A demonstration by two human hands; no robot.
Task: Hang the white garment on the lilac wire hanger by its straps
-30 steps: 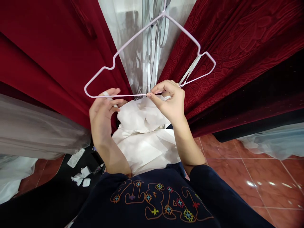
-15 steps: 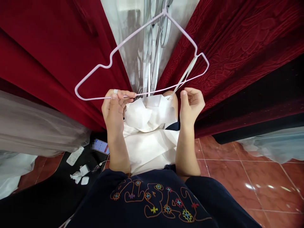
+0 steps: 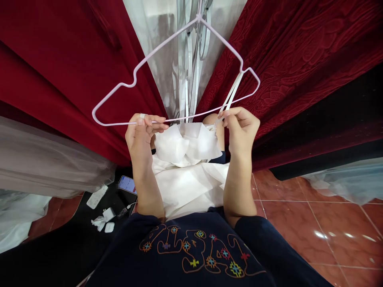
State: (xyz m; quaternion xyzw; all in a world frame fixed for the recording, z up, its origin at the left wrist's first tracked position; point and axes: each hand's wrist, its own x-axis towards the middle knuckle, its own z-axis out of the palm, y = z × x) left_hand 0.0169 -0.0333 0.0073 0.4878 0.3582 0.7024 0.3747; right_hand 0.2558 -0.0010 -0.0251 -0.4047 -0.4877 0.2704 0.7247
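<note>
A pale pink clothes hanger (image 3: 167, 41) is held up in front of me, its lower bar toward me. My left hand (image 3: 143, 129) is closed on that bar near its left end. Over the hanger's right shoulder notch loops a thin white strap (image 3: 234, 91), running down behind or across the bar. My right hand (image 3: 241, 124) pinches this strap just below the bar, thumb against fingers. Below both hands a white garment (image 3: 185, 187) lies over my lap, its cup-shaped top (image 3: 172, 145) under the bar. The garment's left strap cannot be made out.
Dark red curtains (image 3: 68, 59) hang on both sides, with a white sheer cloth (image 3: 161, 48) between them. On a black surface at left lie a phone (image 3: 127, 185), a white charger (image 3: 108, 214) and small white items. Red floor tiles (image 3: 284, 215) show at right.
My right hand has moved slightly up and left and now grips the strap, drawing it straighter. The hanger and my left hand have shifted a little left.
</note>
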